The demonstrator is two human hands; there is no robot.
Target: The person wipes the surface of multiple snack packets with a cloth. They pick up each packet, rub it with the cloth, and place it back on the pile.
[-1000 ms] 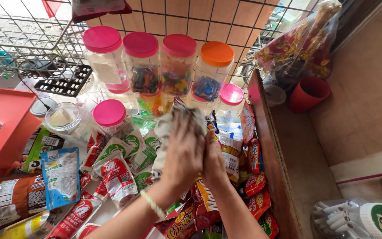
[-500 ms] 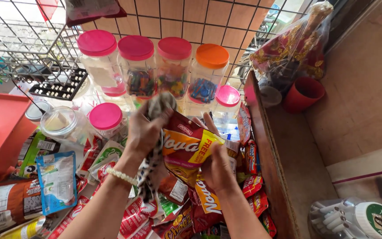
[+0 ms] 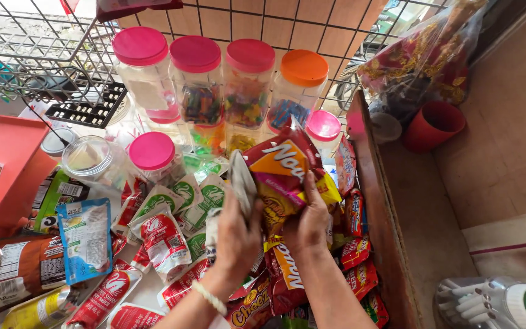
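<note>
The right hand (image 3: 308, 222) is now gripping a red-and-orange snack packet (image 3: 284, 170) lifted clear of the pile, while the left hand (image 3: 235, 234), just beside it, is clutching a crumpled cloth (image 3: 241, 186) against the packet's edge.

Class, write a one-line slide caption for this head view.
Both hands, left hand and right hand, lift a red-and-yellow foil snack packet above sachets, before pink-lidded clear plastic jars.

The snack packet (image 3: 287, 176) is red, orange and yellow. At twelve o'clock, three jar lids (image 3: 196, 53) are pink, one lid (image 3: 304, 67) orange. The cup (image 3: 432, 125) is red.
</note>
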